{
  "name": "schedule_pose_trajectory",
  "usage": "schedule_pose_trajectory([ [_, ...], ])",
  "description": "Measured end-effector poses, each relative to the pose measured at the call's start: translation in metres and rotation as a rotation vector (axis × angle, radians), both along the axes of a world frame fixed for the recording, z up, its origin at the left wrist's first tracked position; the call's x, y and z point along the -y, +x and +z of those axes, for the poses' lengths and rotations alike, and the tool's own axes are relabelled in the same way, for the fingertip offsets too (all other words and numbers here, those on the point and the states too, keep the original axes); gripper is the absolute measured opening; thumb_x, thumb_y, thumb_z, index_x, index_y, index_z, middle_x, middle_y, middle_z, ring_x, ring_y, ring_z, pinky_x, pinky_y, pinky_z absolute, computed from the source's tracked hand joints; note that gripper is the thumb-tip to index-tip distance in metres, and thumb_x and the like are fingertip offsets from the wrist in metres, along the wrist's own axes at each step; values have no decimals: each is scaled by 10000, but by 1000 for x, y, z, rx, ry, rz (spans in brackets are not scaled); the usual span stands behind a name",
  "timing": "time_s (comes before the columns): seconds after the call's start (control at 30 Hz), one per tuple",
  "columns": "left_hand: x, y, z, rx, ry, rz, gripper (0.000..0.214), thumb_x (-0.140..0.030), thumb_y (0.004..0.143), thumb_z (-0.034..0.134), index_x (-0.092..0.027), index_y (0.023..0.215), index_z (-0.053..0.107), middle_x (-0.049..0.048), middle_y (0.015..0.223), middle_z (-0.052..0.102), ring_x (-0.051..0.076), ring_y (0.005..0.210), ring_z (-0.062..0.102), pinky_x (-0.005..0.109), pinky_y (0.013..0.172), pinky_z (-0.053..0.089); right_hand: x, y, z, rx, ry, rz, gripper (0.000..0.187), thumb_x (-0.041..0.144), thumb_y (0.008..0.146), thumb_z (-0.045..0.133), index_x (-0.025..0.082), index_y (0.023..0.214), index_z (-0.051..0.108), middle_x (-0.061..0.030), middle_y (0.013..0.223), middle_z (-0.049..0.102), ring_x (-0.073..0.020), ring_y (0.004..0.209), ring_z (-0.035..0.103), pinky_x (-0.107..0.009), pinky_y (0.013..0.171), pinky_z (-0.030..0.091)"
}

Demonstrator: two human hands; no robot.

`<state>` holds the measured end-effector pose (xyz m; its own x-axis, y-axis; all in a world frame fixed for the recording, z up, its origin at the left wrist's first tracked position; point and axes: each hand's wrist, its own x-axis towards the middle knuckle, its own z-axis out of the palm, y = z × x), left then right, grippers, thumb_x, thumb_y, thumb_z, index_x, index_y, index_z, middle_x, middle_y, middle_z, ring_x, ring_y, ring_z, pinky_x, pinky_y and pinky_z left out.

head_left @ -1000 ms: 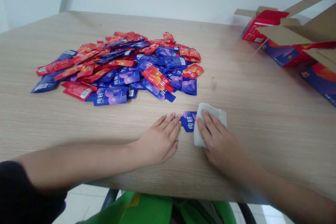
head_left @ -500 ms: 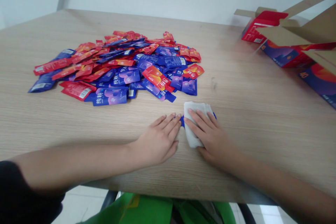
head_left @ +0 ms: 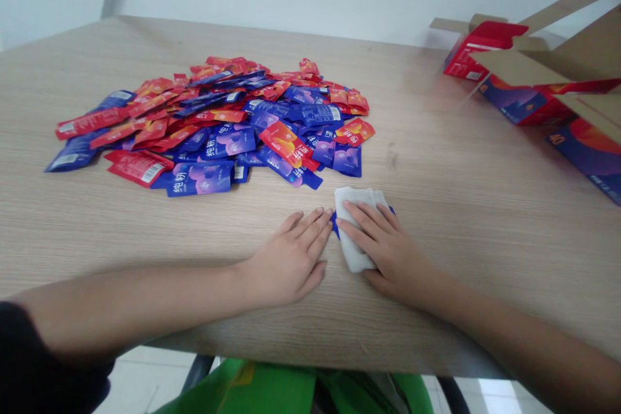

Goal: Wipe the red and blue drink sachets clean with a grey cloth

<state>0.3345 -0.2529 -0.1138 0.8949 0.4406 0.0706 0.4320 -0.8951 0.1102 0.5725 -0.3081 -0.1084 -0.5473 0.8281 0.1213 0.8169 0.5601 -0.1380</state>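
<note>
My left hand [head_left: 291, 259] lies flat on the wooden table [head_left: 485, 226], fingers together. Its fingertips touch the left edge of a single blue sachet [head_left: 334, 225]. A folded white cloth [head_left: 353, 198] covers almost all of that sachet; only slivers of blue show at the cloth's left and right. My right hand [head_left: 388, 249] rests flat on the cloth, fingers stretched out and pressing it down. Behind both hands lies a big loose pile of red and blue sachets [head_left: 218, 123].
Opened red and blue cardboard boxes [head_left: 524, 100] with raised brown flaps stand at the back right, one red box [head_left: 480, 48] farther back. A white wall runs behind the table. Something green [head_left: 272, 388] shows below the table's near edge.
My right hand slid the white cloth leftward over the blue sachet, which was mostly uncovered a second ago. My left hand stayed in place.
</note>
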Motion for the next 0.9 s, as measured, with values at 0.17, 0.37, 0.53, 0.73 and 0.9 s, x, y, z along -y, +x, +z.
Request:
schedule_pose_trajectory([
  [0.17,0,1,1,7,-10,-6,611,-335,945,429,-42,1474,345,214,1551,304,333,1444,295,513,1132,301,0,0,-1,1,8,6,773,160,695,528,135,1459,408,-170,1576,270,-331,1444,228,-578,1131,219],
  [0.37,-1,1,1,14,-26,-6,604,-339,956,412,-46,1478,331,206,1560,293,327,1453,273,508,1147,267,0,-2,3,18,21,-7,731,191,709,545,158,1433,452,-173,1554,315,-349,1380,323,-563,1081,269],
  [0.53,-2,0,1,2,-53,-16,604,-354,959,404,-53,1477,329,207,1563,287,337,1451,274,529,1148,256,-1,-3,-1,8,64,-8,688,283,758,565,154,1426,462,-197,1528,342,-367,1350,346,-569,1049,272],
  [0.73,-4,-1,3,0,-91,-31,622,-335,940,419,-36,1475,314,230,1556,291,332,1458,259,523,1168,237,-4,-2,-6,-57,104,5,652,329,762,582,161,1388,506,-198,1479,396,-367,1280,399,-555,1014,288],
  [0.9,-5,1,6,-11,-98,-49,622,-313,929,424,-7,1461,326,260,1532,316,351,1450,267,521,1186,220,-7,-3,-2,-81,71,37,642,322,765,589,166,1383,517,-191,1467,409,-357,1291,386,-545,1021,278],
])
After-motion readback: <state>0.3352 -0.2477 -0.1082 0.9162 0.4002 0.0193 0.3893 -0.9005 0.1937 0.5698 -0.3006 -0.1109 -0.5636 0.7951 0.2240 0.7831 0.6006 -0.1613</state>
